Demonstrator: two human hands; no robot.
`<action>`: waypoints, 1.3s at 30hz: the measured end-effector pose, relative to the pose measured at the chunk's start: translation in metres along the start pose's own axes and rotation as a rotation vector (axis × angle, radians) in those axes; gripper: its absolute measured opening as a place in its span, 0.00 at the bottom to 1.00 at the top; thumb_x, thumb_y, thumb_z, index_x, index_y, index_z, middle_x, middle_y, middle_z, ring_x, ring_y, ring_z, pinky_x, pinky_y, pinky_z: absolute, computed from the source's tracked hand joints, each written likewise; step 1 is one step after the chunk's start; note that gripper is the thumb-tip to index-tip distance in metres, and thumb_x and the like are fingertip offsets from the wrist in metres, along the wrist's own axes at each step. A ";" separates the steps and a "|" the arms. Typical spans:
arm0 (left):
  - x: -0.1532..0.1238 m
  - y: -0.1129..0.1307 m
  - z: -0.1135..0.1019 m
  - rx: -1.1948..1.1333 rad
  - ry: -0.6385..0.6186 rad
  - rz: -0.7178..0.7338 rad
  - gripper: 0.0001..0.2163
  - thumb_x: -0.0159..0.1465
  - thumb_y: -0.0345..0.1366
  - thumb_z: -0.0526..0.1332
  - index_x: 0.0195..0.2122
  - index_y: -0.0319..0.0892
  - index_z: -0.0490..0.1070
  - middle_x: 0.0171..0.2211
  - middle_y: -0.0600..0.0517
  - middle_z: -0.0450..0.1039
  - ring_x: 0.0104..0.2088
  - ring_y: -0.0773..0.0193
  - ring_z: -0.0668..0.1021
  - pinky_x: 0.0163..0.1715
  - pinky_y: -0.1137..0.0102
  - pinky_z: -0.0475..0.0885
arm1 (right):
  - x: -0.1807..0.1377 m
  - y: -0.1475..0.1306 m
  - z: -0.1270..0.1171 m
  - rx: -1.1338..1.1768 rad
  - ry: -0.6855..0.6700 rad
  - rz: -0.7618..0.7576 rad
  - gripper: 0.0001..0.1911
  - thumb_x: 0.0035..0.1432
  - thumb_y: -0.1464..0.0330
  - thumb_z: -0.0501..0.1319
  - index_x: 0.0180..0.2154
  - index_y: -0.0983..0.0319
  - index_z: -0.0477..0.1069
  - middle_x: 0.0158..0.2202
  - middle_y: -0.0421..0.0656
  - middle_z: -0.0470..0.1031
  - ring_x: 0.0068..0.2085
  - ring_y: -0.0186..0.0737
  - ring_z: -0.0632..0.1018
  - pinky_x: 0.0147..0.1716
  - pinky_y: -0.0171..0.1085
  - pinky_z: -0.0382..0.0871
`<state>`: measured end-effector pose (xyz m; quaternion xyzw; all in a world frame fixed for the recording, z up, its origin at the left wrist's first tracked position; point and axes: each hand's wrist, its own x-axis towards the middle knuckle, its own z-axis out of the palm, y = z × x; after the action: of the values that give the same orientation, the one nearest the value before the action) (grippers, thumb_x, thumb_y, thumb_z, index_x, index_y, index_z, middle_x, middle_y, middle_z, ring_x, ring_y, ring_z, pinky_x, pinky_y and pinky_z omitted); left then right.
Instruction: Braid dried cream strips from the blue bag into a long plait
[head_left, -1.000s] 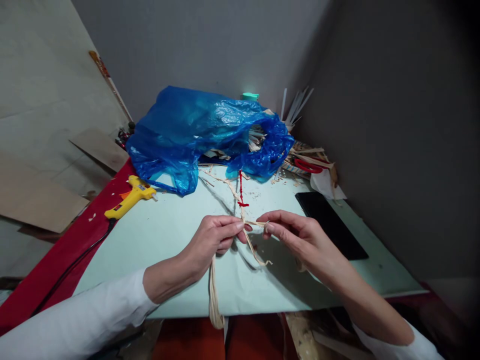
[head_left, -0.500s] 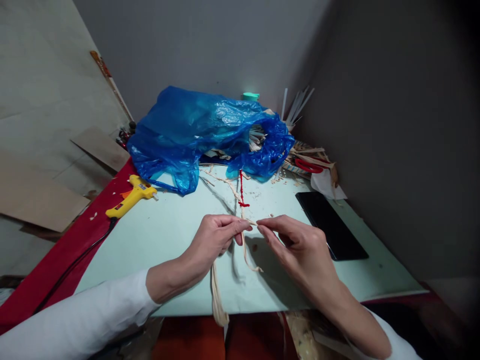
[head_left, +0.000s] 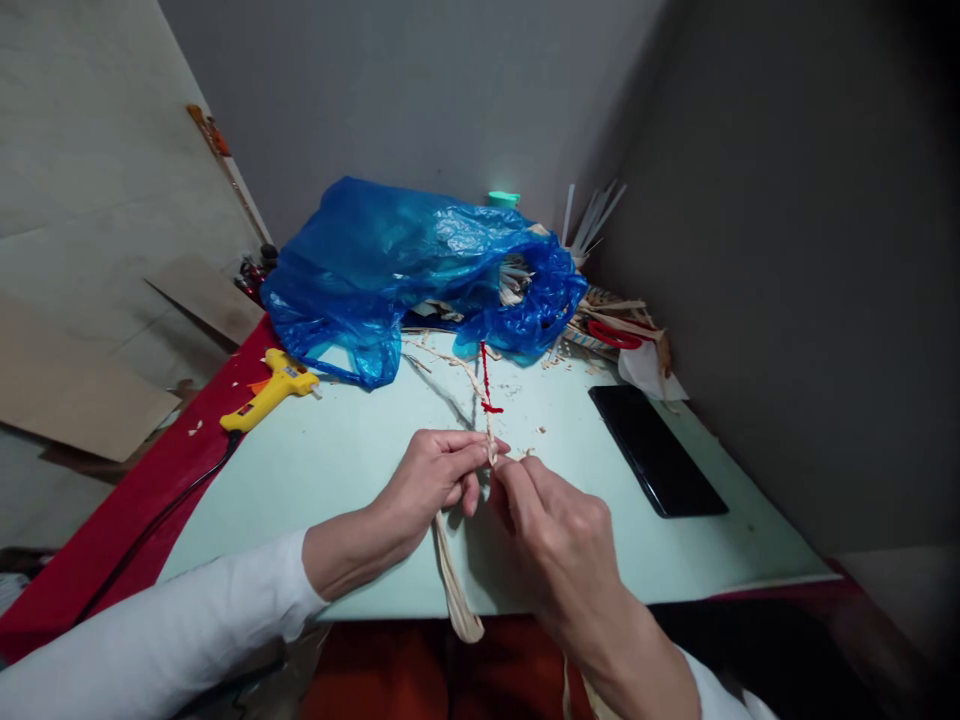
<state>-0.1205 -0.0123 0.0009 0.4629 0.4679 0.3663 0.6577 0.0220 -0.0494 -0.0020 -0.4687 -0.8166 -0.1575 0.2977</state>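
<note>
Between my hands is a thin braid of pale, flat natural-fibre strands (head_left: 490, 428), running up the table to a piece of red yarn (head_left: 487, 380) tied on it. My left hand (head_left: 431, 475) pinches the braid's lower end between thumb and forefinger. A loose pale fibre strand (head_left: 454, 585) hangs below that hand, past the table's front edge. Fingers of my right hand (head_left: 551, 510) are closed close against the left fingertips, at the working end of the strands. The exact grip of the right fingertips is partly hidden by its own knuckles.
A crumpled blue plastic bag (head_left: 360, 260) fills the back of the pale green tabletop (head_left: 315, 460). A yellow glue gun (head_left: 271, 390) with a black cord lies left. A black phone (head_left: 656, 450) lies right, below red-handled scissors (head_left: 615, 335). Walls stand behind and right.
My right hand has moved left and turned inward, up against the left fingertips. The strand end that dangled between the hands is out of sight now. My left hand keeps its pinch.
</note>
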 end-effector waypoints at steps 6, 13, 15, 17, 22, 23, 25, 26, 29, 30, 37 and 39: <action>-0.002 0.000 -0.003 -0.089 -0.074 0.053 0.14 0.63 0.41 0.58 0.37 0.36 0.77 0.13 0.58 0.60 0.14 0.75 0.59 0.17 0.74 0.44 | 0.002 -0.008 0.010 0.030 0.088 0.079 0.11 0.62 0.75 0.54 0.27 0.62 0.66 0.22 0.39 0.68 0.22 0.33 0.69 0.22 0.35 0.53; -0.001 -0.001 0.001 -0.119 -0.141 0.048 0.14 0.62 0.43 0.60 0.38 0.36 0.76 0.13 0.58 0.61 0.14 0.76 0.55 0.17 0.74 0.43 | -0.005 0.000 0.006 0.241 0.089 0.285 0.10 0.62 0.72 0.54 0.27 0.61 0.64 0.23 0.39 0.70 0.22 0.31 0.71 0.23 0.32 0.59; 0.000 -0.003 0.000 -0.120 -0.098 0.032 0.15 0.61 0.44 0.61 0.38 0.36 0.76 0.11 0.59 0.59 0.13 0.76 0.55 0.17 0.75 0.45 | -0.005 -0.005 0.008 0.237 0.093 0.285 0.10 0.62 0.72 0.53 0.27 0.61 0.64 0.23 0.39 0.70 0.22 0.32 0.71 0.23 0.32 0.59; 0.001 -0.005 -0.001 -0.146 -0.076 0.024 0.14 0.61 0.44 0.61 0.37 0.36 0.76 0.11 0.59 0.59 0.13 0.76 0.56 0.19 0.76 0.50 | -0.004 -0.010 0.011 0.210 0.099 0.279 0.10 0.62 0.72 0.53 0.27 0.61 0.64 0.23 0.39 0.70 0.22 0.32 0.72 0.22 0.33 0.58; 0.000 -0.004 -0.002 -0.191 -0.082 0.023 0.12 0.62 0.42 0.61 0.36 0.37 0.76 0.12 0.59 0.60 0.14 0.76 0.58 0.21 0.76 0.55 | -0.002 -0.016 0.016 0.200 0.101 0.285 0.09 0.62 0.71 0.54 0.29 0.61 0.66 0.23 0.39 0.70 0.22 0.33 0.72 0.22 0.34 0.58; -0.001 -0.004 -0.002 -0.189 -0.083 0.020 0.13 0.62 0.42 0.60 0.36 0.37 0.76 0.12 0.59 0.59 0.14 0.76 0.57 0.21 0.76 0.55 | -0.002 -0.016 0.016 0.215 0.099 0.293 0.09 0.62 0.71 0.54 0.28 0.61 0.65 0.23 0.39 0.70 0.22 0.33 0.72 0.22 0.33 0.58; -0.002 -0.002 -0.002 -0.186 -0.094 0.023 0.15 0.63 0.44 0.59 0.35 0.36 0.76 0.12 0.59 0.59 0.14 0.75 0.57 0.19 0.75 0.52 | -0.002 -0.014 0.014 0.261 0.098 0.320 0.10 0.61 0.71 0.54 0.27 0.61 0.65 0.23 0.39 0.71 0.22 0.32 0.72 0.22 0.32 0.60; -0.002 -0.002 -0.001 -0.185 -0.102 0.025 0.15 0.63 0.45 0.59 0.35 0.36 0.76 0.12 0.58 0.59 0.14 0.75 0.57 0.19 0.75 0.50 | -0.002 -0.013 0.013 0.292 0.103 0.340 0.10 0.61 0.71 0.54 0.27 0.61 0.66 0.23 0.39 0.72 0.22 0.32 0.72 0.23 0.32 0.61; -0.001 -0.003 -0.001 -0.173 -0.113 0.027 0.14 0.60 0.44 0.62 0.37 0.36 0.76 0.15 0.58 0.62 0.14 0.76 0.58 0.17 0.74 0.44 | -0.001 -0.013 0.012 0.357 0.108 0.392 0.09 0.60 0.72 0.55 0.27 0.61 0.67 0.24 0.40 0.75 0.23 0.33 0.74 0.25 0.32 0.63; -0.001 -0.003 -0.001 -0.168 -0.108 0.023 0.13 0.60 0.43 0.63 0.37 0.36 0.76 0.15 0.58 0.63 0.14 0.77 0.58 0.17 0.74 0.43 | -0.001 -0.014 0.013 0.351 0.113 0.393 0.09 0.60 0.72 0.55 0.27 0.61 0.67 0.24 0.40 0.75 0.23 0.33 0.74 0.25 0.32 0.64; 0.003 -0.001 -0.008 -0.255 -0.075 -0.006 0.09 0.58 0.37 0.64 0.33 0.35 0.77 0.15 0.58 0.64 0.13 0.79 0.56 0.17 0.75 0.46 | -0.003 -0.020 0.011 0.230 0.086 0.185 0.09 0.63 0.74 0.54 0.31 0.63 0.70 0.26 0.43 0.75 0.25 0.35 0.75 0.24 0.33 0.62; 0.003 0.000 -0.010 -0.255 -0.071 -0.012 0.08 0.58 0.36 0.64 0.32 0.35 0.76 0.15 0.58 0.64 0.12 0.80 0.55 0.17 0.75 0.46 | -0.003 -0.010 -0.003 0.330 0.007 0.094 0.07 0.63 0.72 0.56 0.35 0.63 0.72 0.28 0.43 0.77 0.28 0.36 0.76 0.28 0.34 0.65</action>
<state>-0.1288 -0.0069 -0.0008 0.3857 0.3966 0.4021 0.7295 0.0156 -0.0579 -0.0013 -0.4508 -0.8075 -0.0086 0.3804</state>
